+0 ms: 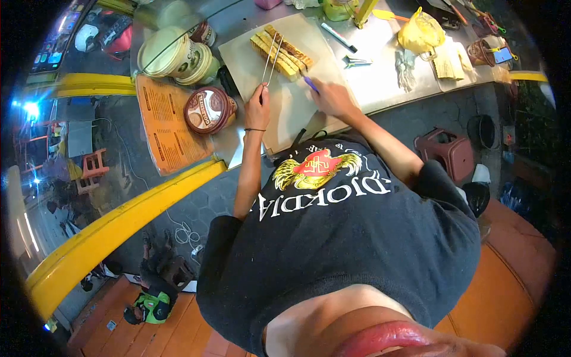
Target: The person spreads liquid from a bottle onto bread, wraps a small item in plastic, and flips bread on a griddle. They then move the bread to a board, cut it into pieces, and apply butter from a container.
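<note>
My left hand (257, 110) is closed around thin metal tongs (271, 66). The two prongs reach up across a block of toasted bread (278, 52), which is cut into strips and browned along its right side. In my right hand (334, 98) is a knife with a purple handle (310, 85). Its tip end is by the lower right corner of the bread, and the blade is hardly visible. Under the bread lies a pale board or sheet (324, 44).
Left of the board stand a brown-lidded tub (207, 110), white buckets (163, 50) and an orange menu (166, 128). A marker (339, 37), yellow bag (421, 31) and plastic glove (406, 68) lie rightward. A yellow bar (128, 220) runs left; a person (156, 304) sits behind.
</note>
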`<action>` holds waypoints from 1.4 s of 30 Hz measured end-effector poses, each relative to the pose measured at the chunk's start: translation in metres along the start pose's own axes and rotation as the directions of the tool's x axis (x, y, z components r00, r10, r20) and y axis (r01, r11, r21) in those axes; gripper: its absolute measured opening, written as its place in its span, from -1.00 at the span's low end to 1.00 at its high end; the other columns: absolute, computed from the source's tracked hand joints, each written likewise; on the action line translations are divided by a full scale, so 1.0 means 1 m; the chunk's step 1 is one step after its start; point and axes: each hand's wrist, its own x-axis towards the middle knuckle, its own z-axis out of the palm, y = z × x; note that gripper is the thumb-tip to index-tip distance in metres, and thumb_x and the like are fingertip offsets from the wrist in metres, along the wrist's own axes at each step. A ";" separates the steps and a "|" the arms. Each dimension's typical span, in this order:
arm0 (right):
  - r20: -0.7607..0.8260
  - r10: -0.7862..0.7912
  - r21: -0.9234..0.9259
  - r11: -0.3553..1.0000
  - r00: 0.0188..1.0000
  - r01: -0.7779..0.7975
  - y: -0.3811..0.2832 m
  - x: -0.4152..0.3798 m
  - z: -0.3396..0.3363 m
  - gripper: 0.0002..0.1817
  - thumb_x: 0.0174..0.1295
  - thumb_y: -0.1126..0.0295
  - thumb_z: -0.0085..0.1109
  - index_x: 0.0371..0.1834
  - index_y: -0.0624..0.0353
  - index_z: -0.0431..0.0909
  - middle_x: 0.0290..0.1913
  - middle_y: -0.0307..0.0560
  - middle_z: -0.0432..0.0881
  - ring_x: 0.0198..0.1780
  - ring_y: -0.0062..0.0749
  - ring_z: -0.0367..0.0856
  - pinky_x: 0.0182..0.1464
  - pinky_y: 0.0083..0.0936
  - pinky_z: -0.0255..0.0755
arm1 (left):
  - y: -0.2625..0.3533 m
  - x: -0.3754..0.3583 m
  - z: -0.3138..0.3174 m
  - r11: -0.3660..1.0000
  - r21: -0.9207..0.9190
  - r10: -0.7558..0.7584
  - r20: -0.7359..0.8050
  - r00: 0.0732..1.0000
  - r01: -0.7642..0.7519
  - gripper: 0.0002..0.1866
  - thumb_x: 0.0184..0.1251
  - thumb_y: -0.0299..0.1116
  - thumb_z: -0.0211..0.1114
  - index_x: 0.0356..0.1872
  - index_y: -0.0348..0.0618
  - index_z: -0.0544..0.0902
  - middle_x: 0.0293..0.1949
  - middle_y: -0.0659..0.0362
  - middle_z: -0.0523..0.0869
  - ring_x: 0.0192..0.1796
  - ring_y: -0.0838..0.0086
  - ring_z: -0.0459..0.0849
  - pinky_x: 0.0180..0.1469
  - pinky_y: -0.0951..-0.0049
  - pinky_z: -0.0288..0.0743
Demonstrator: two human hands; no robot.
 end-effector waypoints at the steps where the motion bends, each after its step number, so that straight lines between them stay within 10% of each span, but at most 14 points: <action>1: 0.005 0.006 0.005 1.000 1.000 -0.006 0.005 0.005 0.000 -0.61 0.30 0.18 0.02 0.18 -0.02 0.45 -0.55 0.15 0.60 -0.51 0.08 0.62 -0.47 -0.01 0.45 | -0.002 -0.001 0.001 0.998 0.034 0.058 -0.033 0.998 -0.057 -0.65 0.50 -0.15 0.00 0.11 -0.07 0.58 -0.22 -0.19 0.67 -0.13 -0.11 0.66 -0.16 0.11 0.53; 10: 0.260 0.115 -0.008 0.993 0.959 -0.117 0.034 -0.115 -0.052 -0.55 0.33 0.19 0.05 0.31 -0.20 0.40 -0.62 0.10 0.58 -0.53 0.08 0.61 -0.45 -0.09 0.49 | -0.003 -0.010 0.009 0.999 -0.008 0.033 -0.074 0.997 -0.034 -0.67 0.51 -0.19 0.01 0.10 -0.10 0.58 -0.15 -0.19 0.68 -0.06 -0.12 0.64 -0.08 0.12 0.53; 14: 0.034 0.021 -0.029 0.999 0.999 -0.020 0.032 -0.066 -0.009 -0.56 0.35 0.18 0.04 0.30 -0.15 0.39 -0.60 0.11 0.58 -0.55 0.08 0.60 -0.50 -0.08 0.47 | 0.001 -0.008 0.006 0.999 -0.005 -0.033 -0.018 0.999 0.033 -0.66 0.51 -0.17 0.00 0.10 -0.10 0.58 -0.17 -0.18 0.68 -0.08 -0.11 0.65 -0.12 0.15 0.54; 19: 0.129 0.026 0.053 0.998 0.991 -0.033 0.064 -0.132 -0.038 -0.54 0.34 0.19 0.07 0.32 -0.14 0.41 -0.57 0.13 0.60 -0.52 0.07 0.61 -0.46 -0.10 0.47 | -0.002 -0.011 0.007 0.998 0.064 -0.022 -0.062 0.998 0.026 -0.65 0.51 -0.17 0.00 0.11 -0.11 0.58 -0.15 -0.18 0.68 -0.09 -0.10 0.66 -0.14 0.17 0.54; 25: 0.010 0.029 0.056 0.998 1.000 -0.029 0.055 -0.086 -0.037 -0.54 0.33 0.19 0.11 0.31 -0.12 0.44 -0.54 0.15 0.61 -0.51 0.09 0.59 -0.45 -0.10 0.43 | -0.023 -0.008 0.020 0.972 0.020 0.234 -0.181 0.955 -0.235 -0.64 0.52 -0.15 0.01 0.08 -0.15 0.60 -0.24 -0.10 0.71 -0.28 0.10 0.72 -0.23 0.23 0.54; 28: -0.046 -0.059 0.145 0.987 0.997 0.065 0.065 -0.097 -0.053 -0.55 0.31 0.19 0.13 0.28 -0.11 0.45 -0.59 0.09 0.58 -0.57 -0.03 0.60 -0.47 -0.17 0.45 | -0.021 -0.017 0.024 0.962 -0.264 -0.077 -0.005 0.997 0.073 -0.63 0.53 -0.13 0.01 0.14 -0.11 0.56 -0.46 0.11 0.62 -0.56 0.44 0.60 -0.51 0.40 0.45; 31: 0.039 0.136 0.302 0.943 0.990 -0.142 0.065 -0.071 -0.061 -0.53 0.28 0.22 0.15 0.28 -0.04 0.47 -0.64 0.04 0.48 -0.64 -0.26 0.50 -0.47 -0.34 0.40 | -0.021 -0.023 0.044 0.605 -0.770 -0.320 0.000 0.948 0.204 -0.71 0.55 -0.15 -0.07 0.10 -0.03 0.47 -0.60 0.34 0.34 -0.72 0.66 0.33 -0.77 0.63 0.22; 36: -0.113 0.010 0.360 0.932 0.994 0.031 0.048 0.010 -0.034 -0.49 0.21 0.26 0.12 0.29 -0.05 0.47 -0.49 0.19 0.61 -0.50 0.05 0.61 -0.36 -0.16 0.46 | -0.020 -0.010 0.089 0.687 -0.714 -0.275 -0.084 0.958 0.135 -0.45 0.55 -0.35 -0.15 0.51 0.10 0.03 -0.51 0.29 0.42 -0.70 0.61 0.37 -0.74 0.54 0.36; 38: 0.099 0.022 0.123 0.992 0.995 -0.035 0.029 0.008 -0.033 -0.49 0.21 0.27 0.12 0.28 -0.03 0.47 -0.45 0.28 0.61 -0.41 0.14 0.64 -0.32 -0.13 0.47 | -0.008 -0.005 0.092 0.839 -0.522 -0.194 -0.027 0.981 0.152 -0.42 0.53 -0.35 -0.09 0.51 -0.08 0.02 -0.40 0.11 0.59 -0.58 0.42 0.57 -0.58 0.31 0.48; 42: 0.096 -0.029 0.421 0.907 0.995 -0.014 0.015 -0.010 -0.010 -0.48 0.21 0.31 0.10 0.30 0.03 0.45 -0.53 0.26 0.55 -0.46 0.06 0.63 -0.33 -0.15 0.46 | -0.004 0.000 0.076 0.989 -0.023 0.137 -0.187 0.973 -0.144 -0.37 0.46 -0.38 -0.07 0.49 -0.23 -0.01 -0.31 -0.19 0.66 -0.35 0.01 0.68 -0.33 0.07 0.53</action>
